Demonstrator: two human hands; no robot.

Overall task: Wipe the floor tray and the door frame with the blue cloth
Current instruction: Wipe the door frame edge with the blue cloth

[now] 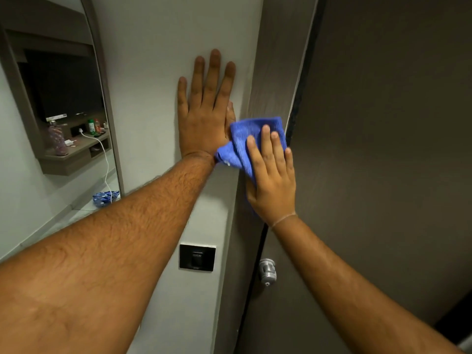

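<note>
My left hand lies flat on the white wall, fingers spread and pointing up, holding nothing. Just to its right, my right hand, in a thin clear glove, presses the blue cloth against the grey-brown door frame. The cloth is bunched under my palm and fingers, and its left corner touches my left wrist. The floor tray is not in view.
The dark door fills the right side, with a silver knob low on its edge. A black wall switch sits below my hands. At left, a tall mirror reflects a shelf, a television and a white cable.
</note>
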